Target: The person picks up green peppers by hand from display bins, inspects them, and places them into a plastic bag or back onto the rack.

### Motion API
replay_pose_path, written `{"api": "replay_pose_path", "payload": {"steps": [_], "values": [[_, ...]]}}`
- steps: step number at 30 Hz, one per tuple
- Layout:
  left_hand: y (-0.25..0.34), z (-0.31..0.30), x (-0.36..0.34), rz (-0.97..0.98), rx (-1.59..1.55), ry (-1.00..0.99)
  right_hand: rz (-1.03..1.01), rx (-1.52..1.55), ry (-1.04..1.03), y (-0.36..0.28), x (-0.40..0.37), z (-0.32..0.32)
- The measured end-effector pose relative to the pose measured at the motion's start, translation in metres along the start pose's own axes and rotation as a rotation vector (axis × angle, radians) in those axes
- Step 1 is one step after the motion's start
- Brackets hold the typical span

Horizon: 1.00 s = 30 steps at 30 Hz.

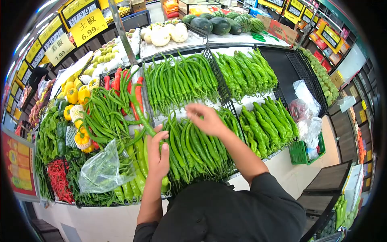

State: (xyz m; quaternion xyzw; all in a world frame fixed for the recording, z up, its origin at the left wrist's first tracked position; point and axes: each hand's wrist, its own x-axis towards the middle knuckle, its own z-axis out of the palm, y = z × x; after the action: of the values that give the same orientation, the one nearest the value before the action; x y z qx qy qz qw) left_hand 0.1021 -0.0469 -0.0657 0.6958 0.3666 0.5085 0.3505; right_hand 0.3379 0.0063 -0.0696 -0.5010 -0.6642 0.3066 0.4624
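Note:
My left hand (158, 155) is closed on the lower end of a long green chili pepper (142, 117), which points up and away from it. Below that hand lie pale green peppers (139, 177) and a clear plastic bag (100, 169). My right hand (205, 119) hovers over the neatly lined-up long green peppers (195, 143), fingers stretched toward the left, with nothing visible in them. Behind it another row of long green peppers (179, 78) is laid side by side. A loose heap of green chilies (102, 111) sits to the left, beside red peppers (139, 97).
Wrinkled green peppers (266, 127) fill the right sections, split by black dividers (217, 76). Yellow bell peppers (72, 96) and small red chilies (60, 180) are at left. Watermelons (219, 25) stand at the back. A green crate (299, 153) with plastic bags is at right.

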Motion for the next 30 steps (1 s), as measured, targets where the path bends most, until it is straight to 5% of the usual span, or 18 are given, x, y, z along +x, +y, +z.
{"api": "replay_pose_path", "payload": {"steps": [7,16,22,30], "values": [[0.011,0.014,0.001,0.005,-0.08,-0.229,0.042,0.389,-0.249,-0.056,-0.074,0.033],[0.018,0.019,-0.006,-0.022,-0.154,-0.359,0.294,0.797,-0.164,-0.057,-0.096,0.049],[0.02,0.023,-0.005,-0.055,-0.104,-0.391,0.288,0.783,-0.198,-0.045,-0.091,0.048],[-0.007,0.013,-0.013,-0.164,-0.148,-0.221,0.24,0.682,0.037,-0.014,-0.047,0.022]]}}
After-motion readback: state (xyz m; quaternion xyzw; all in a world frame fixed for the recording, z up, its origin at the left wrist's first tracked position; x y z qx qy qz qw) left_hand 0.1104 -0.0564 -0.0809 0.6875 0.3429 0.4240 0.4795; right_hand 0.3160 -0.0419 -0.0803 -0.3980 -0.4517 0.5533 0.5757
